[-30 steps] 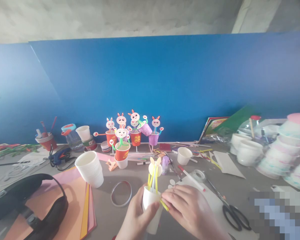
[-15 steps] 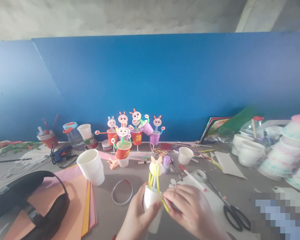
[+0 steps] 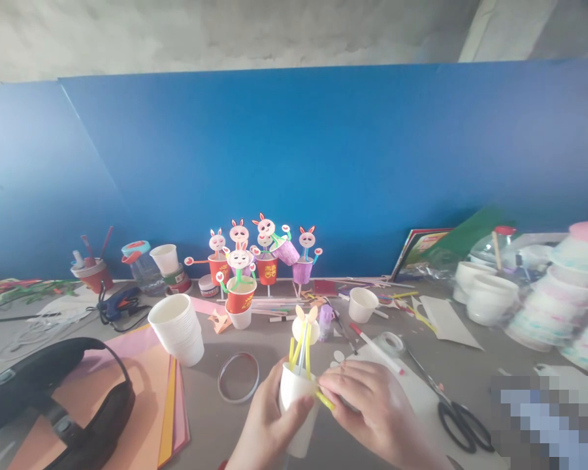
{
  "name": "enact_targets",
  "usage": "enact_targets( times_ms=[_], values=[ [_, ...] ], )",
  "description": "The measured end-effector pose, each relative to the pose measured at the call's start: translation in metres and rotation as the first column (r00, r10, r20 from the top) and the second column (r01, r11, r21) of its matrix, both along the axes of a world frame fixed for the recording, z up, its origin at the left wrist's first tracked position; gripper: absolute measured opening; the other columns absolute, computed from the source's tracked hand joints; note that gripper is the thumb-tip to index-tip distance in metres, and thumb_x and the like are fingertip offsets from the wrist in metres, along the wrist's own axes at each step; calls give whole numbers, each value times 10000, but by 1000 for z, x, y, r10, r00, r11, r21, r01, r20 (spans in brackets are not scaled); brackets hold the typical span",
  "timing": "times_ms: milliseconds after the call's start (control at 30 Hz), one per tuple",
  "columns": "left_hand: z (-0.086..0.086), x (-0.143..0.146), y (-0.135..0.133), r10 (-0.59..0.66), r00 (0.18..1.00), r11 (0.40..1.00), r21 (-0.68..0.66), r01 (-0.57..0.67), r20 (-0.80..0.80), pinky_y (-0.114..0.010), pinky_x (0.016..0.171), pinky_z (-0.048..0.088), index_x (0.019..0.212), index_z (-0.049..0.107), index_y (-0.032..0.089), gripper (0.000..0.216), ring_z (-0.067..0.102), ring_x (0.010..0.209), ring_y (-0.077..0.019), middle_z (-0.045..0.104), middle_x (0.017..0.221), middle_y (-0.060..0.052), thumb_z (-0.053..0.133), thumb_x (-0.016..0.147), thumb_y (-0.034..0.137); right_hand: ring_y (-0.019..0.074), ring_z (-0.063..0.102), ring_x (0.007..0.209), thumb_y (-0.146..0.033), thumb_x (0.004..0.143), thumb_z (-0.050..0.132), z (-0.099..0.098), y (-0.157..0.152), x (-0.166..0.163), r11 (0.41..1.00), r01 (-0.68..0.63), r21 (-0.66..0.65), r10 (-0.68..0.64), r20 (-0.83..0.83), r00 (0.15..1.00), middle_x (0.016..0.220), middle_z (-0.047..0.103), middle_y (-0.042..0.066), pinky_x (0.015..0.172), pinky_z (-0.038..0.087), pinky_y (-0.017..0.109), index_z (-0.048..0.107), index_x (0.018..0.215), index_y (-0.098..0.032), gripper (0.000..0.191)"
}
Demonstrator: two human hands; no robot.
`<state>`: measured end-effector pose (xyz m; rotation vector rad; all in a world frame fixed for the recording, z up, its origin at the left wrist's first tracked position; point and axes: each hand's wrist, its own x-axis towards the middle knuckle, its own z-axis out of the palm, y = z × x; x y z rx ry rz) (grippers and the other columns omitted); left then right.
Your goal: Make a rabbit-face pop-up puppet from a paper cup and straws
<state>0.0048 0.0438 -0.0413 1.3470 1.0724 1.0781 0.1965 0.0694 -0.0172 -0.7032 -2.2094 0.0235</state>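
My left hand [image 3: 269, 414] is wrapped round a white paper cup [image 3: 296, 386], held upright near the table's front edge. Yellow pipe cleaners [image 3: 308, 352] and a pale stick rise out of the cup to a round cream paper head [image 3: 306, 329] with two ears. At the cup's right side, my right hand [image 3: 367, 401] pinches a yellow pipe cleaner [image 3: 325, 398] that pokes out there. The fingertips of that hand lie close to the cup wall; whether they touch it I cannot tell.
Rabbit-faced cup figures [image 3: 240, 287] stand at the back. Stacked white cups [image 3: 179, 329], a tape roll [image 3: 238, 377], coloured paper [image 3: 142, 405] and black headphones [image 3: 53, 398] lie left. Rightward are scissors [image 3: 463, 424], a red-capped marker [image 3: 377, 349], a white cup [image 3: 362, 305] and painted cups [image 3: 543, 313].
The yellow pipe cleaner at the cup's side has tilted slightly, its free end now pointing more to the right. Both hands keep their hold, and the view has shifted a little.
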Motion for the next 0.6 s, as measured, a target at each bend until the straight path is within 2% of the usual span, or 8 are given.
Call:
enact_targets(
  times_ms=[133,267,433,600],
  values=[
    [-1,-1,2,-21,999,996,84,23,-24,-328,853,469,1146,609,158,419,608,961,-239,695,1082,-88,606,897,494,130,569,539,-67,911,489,6,1,0,999,-26,-43,25,-37,999,655,681,-15,533,427,249,612,854,-215,201],
    [-5,-2,2,-18,997,988,149,29,-78,-332,892,471,1217,579,172,438,615,1021,-259,691,1118,-87,592,901,475,122,603,564,-101,915,527,5,1,1,979,-50,-199,31,-101,994,655,683,-27,595,459,245,598,793,-236,195],
    [-6,-1,1,19,990,983,182,7,-138,-323,845,491,1228,562,173,430,631,962,-250,691,1051,-75,588,898,448,126,642,609,-88,861,573,-1,2,1,933,-55,-356,11,-125,992,691,712,-35,636,477,244,591,749,-247,195],
    [-8,1,0,37,992,974,227,-9,-122,-324,846,494,1247,544,167,434,648,956,-244,691,1084,-82,602,881,393,128,656,643,-67,827,578,-5,1,1,917,-32,-397,-14,-113,993,726,730,-44,679,488,249,573,746,-251,201]
  ],
)
